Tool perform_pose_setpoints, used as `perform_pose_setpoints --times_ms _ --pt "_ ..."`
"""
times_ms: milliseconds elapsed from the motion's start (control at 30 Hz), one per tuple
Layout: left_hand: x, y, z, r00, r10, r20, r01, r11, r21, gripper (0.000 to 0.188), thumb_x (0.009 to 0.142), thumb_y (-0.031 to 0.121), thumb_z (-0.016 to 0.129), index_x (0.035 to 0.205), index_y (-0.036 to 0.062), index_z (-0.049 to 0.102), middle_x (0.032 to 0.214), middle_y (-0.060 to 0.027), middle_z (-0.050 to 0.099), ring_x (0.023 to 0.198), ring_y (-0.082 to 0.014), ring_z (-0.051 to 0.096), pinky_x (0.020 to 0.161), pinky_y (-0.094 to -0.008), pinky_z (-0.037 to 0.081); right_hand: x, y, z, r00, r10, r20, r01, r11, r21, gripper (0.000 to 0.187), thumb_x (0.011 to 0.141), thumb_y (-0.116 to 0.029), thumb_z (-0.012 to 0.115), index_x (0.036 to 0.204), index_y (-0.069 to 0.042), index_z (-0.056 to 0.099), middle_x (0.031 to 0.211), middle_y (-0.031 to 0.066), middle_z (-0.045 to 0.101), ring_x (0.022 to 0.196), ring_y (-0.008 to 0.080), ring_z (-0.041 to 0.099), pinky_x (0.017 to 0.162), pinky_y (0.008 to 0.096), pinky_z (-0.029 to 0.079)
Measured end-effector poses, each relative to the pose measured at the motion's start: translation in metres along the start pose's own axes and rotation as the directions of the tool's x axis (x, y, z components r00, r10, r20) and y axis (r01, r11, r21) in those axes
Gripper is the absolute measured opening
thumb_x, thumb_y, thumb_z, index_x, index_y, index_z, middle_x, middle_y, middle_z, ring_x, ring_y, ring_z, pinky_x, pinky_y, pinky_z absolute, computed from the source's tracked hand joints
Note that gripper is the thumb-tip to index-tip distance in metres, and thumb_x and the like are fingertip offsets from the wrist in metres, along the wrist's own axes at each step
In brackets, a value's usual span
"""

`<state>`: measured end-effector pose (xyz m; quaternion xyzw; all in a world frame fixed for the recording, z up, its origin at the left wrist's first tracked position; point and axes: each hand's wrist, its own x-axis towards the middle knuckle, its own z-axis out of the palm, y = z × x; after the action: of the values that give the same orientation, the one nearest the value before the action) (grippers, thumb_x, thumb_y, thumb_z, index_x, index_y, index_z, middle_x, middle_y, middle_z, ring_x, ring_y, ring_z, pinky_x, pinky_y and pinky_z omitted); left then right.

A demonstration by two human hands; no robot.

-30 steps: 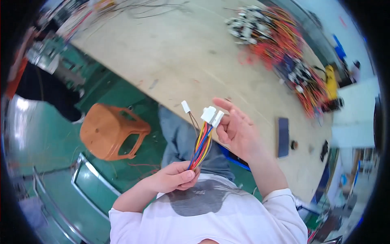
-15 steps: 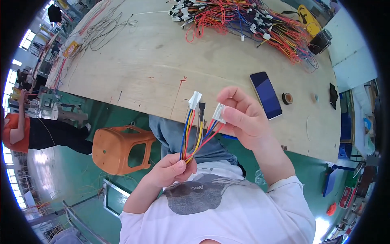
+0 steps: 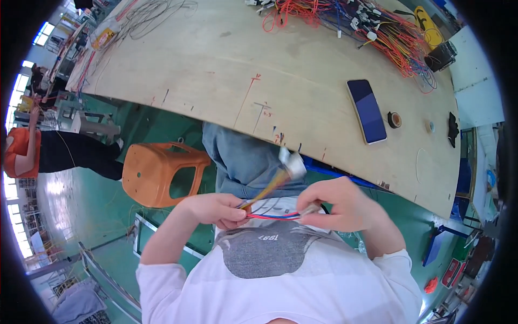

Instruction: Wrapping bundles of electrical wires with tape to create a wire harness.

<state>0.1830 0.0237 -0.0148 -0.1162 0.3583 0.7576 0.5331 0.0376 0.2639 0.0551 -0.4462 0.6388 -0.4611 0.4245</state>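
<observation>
Close in front of my shirt, my left hand is closed around a small bundle of coloured wires. One branch with red and blue wires runs level to my right hand, which pinches the pale connector at its end. Another branch of yellow and dark wires sticks up toward the table, smeared by motion. At its tip are blurred white connectors. The black connector among them cannot be made out now.
A wooden table carries a phone, a tape roll and a heap of wire harnesses. Loose grey wires lie far left. An orange stool stands left, and a person in orange is beyond it.
Both hands have come down toward my shirt. My right hand has drawn the connector branch down to level, away from the others. The view has shifted, so the table sits higher.
</observation>
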Motion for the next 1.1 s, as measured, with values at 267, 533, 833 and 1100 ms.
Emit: perform_pose_setpoints --times_ms 267,533,833,1100 --pt "0.096 0.02 -0.052 0.997 -0.033 -0.071 0.015 0.97 -0.241 0.03 0.089 0.032 0.043 0.073 0.0071 0.047 0.053 0.0041 0.036 0.041 -0.0036 0.026 0.036 -0.02 0.016 -0.022 0.065 0.017 0.809 0.245 -0.535 -0.37 0.919 -0.139 0.014 0.076 -0.006 0.057 0.088 0.0 0.054 0.073 0.0119 0.058 0.062 0.019 0.057 0.058 0.0277 0.046" --pt "0.177 0.04 -0.022 0.974 -0.088 -0.21 0.044 0.977 -0.208 0.019 0.086 0.024 0.05 0.078 0.0064 0.049 0.061 -0.0013 0.046 0.043 -0.0061 0.032 0.037 -0.0206 0.022 -0.071 0.046 -0.01 0.922 -0.034 -0.386 -0.131 0.911 -0.392 0.017 0.066 0.006 0.061 0.081 -0.002 0.057 0.08 0.0092 0.057 0.073 0.0221 0.056 0.059 0.0278 0.044" --pt "0.227 0.04 -0.067 0.64 0.561 -0.525 -0.007 0.688 0.726 0.013 0.085 0.017 0.047 0.088 0.0049 0.053 0.067 -0.0045 0.05 0.05 -0.0137 0.042 0.042 -0.0257 0.031 -0.035 -0.037 -0.097 0.847 -0.478 -0.233 0.39 0.856 -0.338 0.019 0.066 0.013 0.054 0.082 0.002 0.056 0.081 0.0143 0.056 0.069 0.0191 0.055 0.056 0.0249 0.042" --pt "0.269 0.014 -0.108 0.583 0.793 -0.178 0.313 -0.017 0.95 0.019 0.086 0.021 0.045 0.095 0.0069 0.054 0.079 -0.01 0.056 0.07 -0.0212 0.053 0.06 -0.0332 0.042 0.036 0.005 -0.126 0.837 -0.321 -0.444 0.251 0.945 -0.21 0.018 0.076 0.0 0.056 0.095 0.001 0.054 0.085 0.006 0.055 0.079 0.0111 0.052 0.067 0.0213 0.04"
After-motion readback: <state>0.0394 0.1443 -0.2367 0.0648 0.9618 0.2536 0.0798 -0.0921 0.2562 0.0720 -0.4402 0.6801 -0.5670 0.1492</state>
